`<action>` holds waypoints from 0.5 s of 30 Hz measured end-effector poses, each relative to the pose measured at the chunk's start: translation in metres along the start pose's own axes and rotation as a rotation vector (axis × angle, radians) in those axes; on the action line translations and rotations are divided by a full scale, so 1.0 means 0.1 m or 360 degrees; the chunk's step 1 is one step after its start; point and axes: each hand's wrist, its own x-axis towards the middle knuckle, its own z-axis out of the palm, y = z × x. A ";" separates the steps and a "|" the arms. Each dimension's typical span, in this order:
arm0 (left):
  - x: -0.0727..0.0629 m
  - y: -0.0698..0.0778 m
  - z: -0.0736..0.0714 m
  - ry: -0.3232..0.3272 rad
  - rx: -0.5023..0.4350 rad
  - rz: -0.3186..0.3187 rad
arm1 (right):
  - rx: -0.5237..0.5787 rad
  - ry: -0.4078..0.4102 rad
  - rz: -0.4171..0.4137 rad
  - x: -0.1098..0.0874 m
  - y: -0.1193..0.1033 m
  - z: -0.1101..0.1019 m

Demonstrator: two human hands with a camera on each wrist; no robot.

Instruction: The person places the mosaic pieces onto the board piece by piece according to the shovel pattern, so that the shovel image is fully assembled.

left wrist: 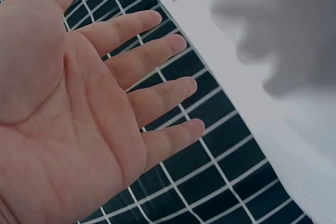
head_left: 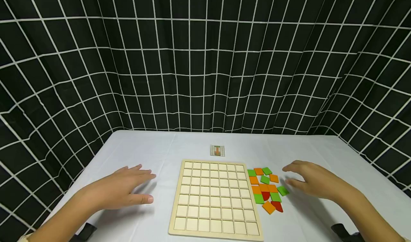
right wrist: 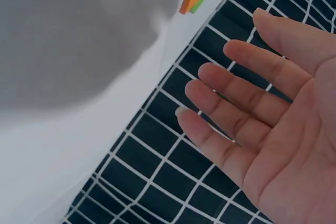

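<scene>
A pale wooden board (head_left: pixel 216 201) divided into a grid of square cells lies on the white table. Along its right edge lie loose flat tiles: orange squares (head_left: pixel 268 207), green squares (head_left: pixel 283 191) and red pieces with a curved side (head_left: pixel 277 206). My left hand (head_left: pixel 123 188) hovers over the table left of the board, fingers spread. On the other side, my right hand (head_left: pixel 313 179) hovers just right of the tiles, fingers slightly bent. Both palms (left wrist: pixel 58 114) show nothing held, and the right wrist view shows the right hand (right wrist: pixel 273 114) with loosely extended fingers.
Behind the board a small printed card (head_left: pixel 217 150) shows a grid with a coloured figure. The white table (head_left: pixel 144 145) is enclosed by a black curtain (head_left: pixel 199 63) with white grid lines at the back and sides.
</scene>
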 end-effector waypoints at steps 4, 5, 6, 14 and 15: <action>0.08 0.05 0.04 -0.0046 0.0010 0.0043 | 0.0055 -0.0045 -0.0012 0.12 -0.02 -0.01; 0.09 0.06 0.05 -0.0054 0.0015 0.0048 | 0.0070 -0.0061 -0.0012 0.15 -0.03 -0.01; 0.10 0.07 0.07 -0.0062 0.0023 0.0055 | 0.0085 -0.0088 -0.0011 0.19 -0.03 0.00; 0.25 0.22 0.11 -0.0152 0.0038 0.0054 | 0.0252 -0.0273 0.0014 0.46 -0.08 0.05; 0.28 0.24 0.11 -0.0165 0.0041 0.0044 | 0.0276 -0.0294 0.0022 0.49 -0.08 0.06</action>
